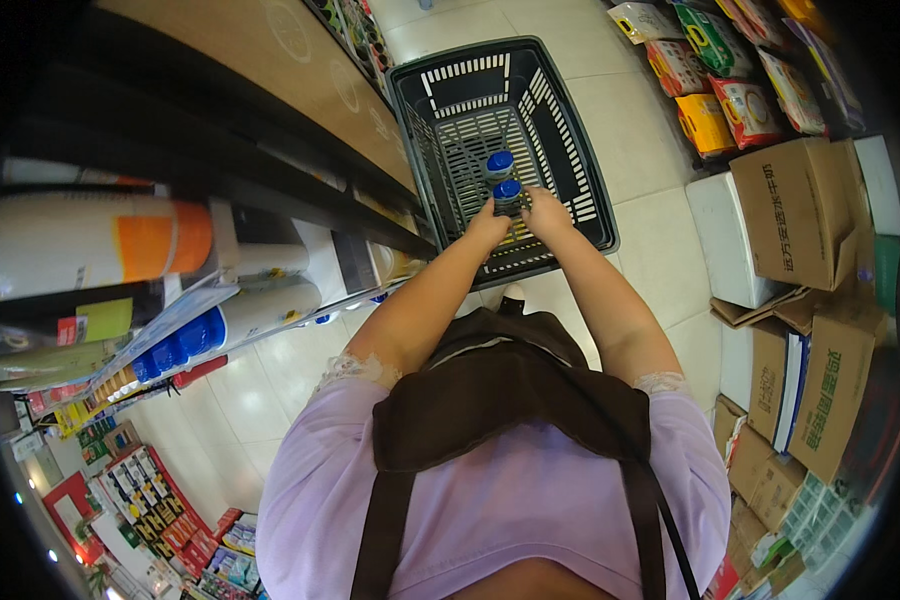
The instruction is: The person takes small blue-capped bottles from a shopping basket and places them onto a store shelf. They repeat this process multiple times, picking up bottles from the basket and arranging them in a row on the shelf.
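Note:
A dark green plastic shopping basket is in front of me, with slotted walls and floor. Two containers with blue caps, one the far container and one the near container, are upright side by side inside it. My left hand is at the near container's left side, fingers curled in against it. On its opposite side, my right hand closes in with thumb and fingers. Both hands are over the basket's near half, and the container's lower part is partly hidden between them.
Store shelving with packaged goods runs close along the basket's left side. Bagged goods are stacked at upper right. Cardboard boxes and a white foam box line the right. Pale floor tiles lie between.

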### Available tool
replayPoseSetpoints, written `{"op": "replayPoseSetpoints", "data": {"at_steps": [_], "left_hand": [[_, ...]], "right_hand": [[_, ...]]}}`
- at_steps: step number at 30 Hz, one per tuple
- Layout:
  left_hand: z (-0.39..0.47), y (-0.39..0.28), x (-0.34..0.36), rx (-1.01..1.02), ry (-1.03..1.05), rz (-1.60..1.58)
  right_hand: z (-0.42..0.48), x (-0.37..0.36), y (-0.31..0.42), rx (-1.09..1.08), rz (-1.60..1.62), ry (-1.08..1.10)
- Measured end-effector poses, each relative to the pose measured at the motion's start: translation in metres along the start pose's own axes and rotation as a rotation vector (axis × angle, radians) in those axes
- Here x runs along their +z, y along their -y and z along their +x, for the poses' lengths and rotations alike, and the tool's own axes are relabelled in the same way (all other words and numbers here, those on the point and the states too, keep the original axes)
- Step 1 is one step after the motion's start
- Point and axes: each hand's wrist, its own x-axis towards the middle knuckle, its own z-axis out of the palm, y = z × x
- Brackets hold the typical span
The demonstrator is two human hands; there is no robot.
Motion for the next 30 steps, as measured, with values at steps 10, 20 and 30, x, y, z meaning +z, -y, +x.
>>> {"op": "replayPoseSetpoints", "data": {"at_steps": [10, 20, 30], "left_hand": [[0.068, 0.027, 0.02, 0.026, -0.143, 0.197], [0.087, 0.034, 0.022, 0.092, -0.127, 0.163], [0.078, 0.03, 0.026, 0.027, -0.104, 0.156]], "right_hand": [[0.035, 0.025, -0.017, -0.082, -0.056, 0.091], [0.04, 0.024, -0.008, -0.051, 0.025, 0.111], [0.041, 0.031, -0.008, -0.129, -0.108, 0.01]]}}
